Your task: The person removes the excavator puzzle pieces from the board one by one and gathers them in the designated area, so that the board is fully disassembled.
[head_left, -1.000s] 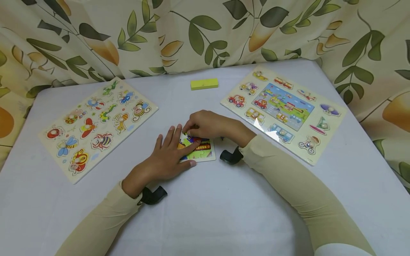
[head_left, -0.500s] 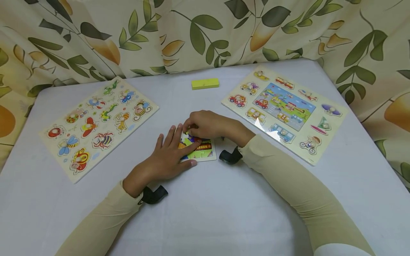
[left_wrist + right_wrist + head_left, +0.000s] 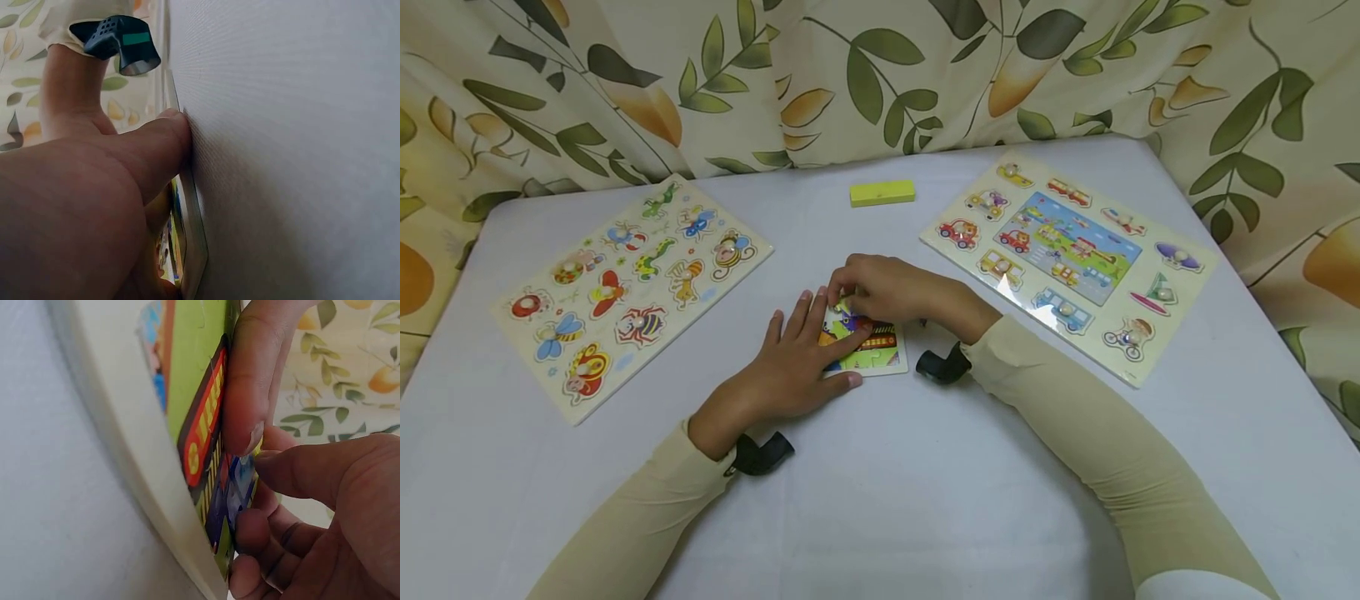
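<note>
A small jigsaw puzzle [image 3: 880,360] in a pale frame lies mid-table, showing an orange-red vehicle on green. My left hand [image 3: 790,367] spreads its fingers over the puzzle's left side, the index fingertip reaching onto the picture and the thumb at the near edge. In the left wrist view, that thumb [image 3: 159,147] rests against the frame's edge [image 3: 194,231]. My right hand [image 3: 887,287] is curled over the far left corner, pinching a puzzle piece [image 3: 842,307] there. The right wrist view has the right thumb [image 3: 294,472] and curled fingers close over the picture; the piece is mostly hidden.
On the left lies an insect peg board [image 3: 632,292], and on the right a vehicle peg board [image 3: 1120,325]. A yellow block [image 3: 882,193] sits at the back. A leaf-patterned curtain [image 3: 820,83] hangs behind the white-covered table [image 3: 880,500].
My right fingertips have shifted slightly at the puzzle's far left corner, and a little more of the picture shows beneath them. My left hand keeps its place.
</note>
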`<state>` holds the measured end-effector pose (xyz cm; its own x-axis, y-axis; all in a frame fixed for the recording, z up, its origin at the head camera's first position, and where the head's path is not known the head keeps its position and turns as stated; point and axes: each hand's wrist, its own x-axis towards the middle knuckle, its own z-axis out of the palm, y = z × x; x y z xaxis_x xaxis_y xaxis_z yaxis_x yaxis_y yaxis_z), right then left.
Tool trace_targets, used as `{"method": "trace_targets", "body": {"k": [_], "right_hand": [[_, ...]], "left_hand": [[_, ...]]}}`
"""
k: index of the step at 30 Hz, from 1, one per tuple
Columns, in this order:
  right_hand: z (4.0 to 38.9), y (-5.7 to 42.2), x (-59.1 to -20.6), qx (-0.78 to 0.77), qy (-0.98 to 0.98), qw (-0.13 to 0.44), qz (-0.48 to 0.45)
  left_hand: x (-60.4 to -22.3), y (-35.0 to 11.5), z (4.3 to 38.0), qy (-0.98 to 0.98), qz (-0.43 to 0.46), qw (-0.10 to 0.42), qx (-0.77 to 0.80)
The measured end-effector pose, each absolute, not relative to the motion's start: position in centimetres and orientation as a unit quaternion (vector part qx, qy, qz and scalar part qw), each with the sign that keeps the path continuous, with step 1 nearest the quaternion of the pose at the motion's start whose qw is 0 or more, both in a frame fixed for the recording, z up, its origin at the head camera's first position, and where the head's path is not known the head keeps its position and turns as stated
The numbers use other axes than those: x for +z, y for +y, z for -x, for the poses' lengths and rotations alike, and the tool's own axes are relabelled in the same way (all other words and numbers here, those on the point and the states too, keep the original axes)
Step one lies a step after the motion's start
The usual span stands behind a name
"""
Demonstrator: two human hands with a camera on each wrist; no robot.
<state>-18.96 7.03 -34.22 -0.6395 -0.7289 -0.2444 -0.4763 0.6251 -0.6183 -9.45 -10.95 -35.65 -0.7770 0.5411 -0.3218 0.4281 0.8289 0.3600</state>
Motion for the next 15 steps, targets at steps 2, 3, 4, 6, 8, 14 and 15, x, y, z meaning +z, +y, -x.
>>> {"method": "trace_targets", "body": {"k": [2,3,4,6,8,14,15], "right_hand": [[19.07,7.1,-34.3,-0.271,0.865,0.245,0.344],[19.11,7.14,-34.33,-0.276,0.864,0.245,0.343],[19.16,7.18,-34.36,-0.279,0.864,0.245,0.34],[19.2,7.31,-34.37,-0.286,0.864,0.246,0.334],[19.24,7.45,-34.35,-0.288,0.864,0.247,0.331],[19.16,7.86,-34.07,-0.29,0.864,0.249,0.327],[19.13,7.93,-34.0,-0.292,0.864,0.25,0.326]], "left_hand": [[-35.61,-10.94,9.46,0.933,-0.261,0.207,0.134],[-35.61,-10.94,9.47,0.934,-0.26,0.207,0.132],[-35.62,-10.93,9.49,0.934,-0.258,0.207,0.131],[-35.66,-10.91,9.5,0.935,-0.257,0.206,0.129],[-35.72,-10.9,9.53,0.936,-0.256,0.206,0.127],[-35.82,-10.85,9.56,0.936,-0.254,0.206,0.128],[-35.86,-10.85,9.58,0.937,-0.253,0.206,0.127]]}}
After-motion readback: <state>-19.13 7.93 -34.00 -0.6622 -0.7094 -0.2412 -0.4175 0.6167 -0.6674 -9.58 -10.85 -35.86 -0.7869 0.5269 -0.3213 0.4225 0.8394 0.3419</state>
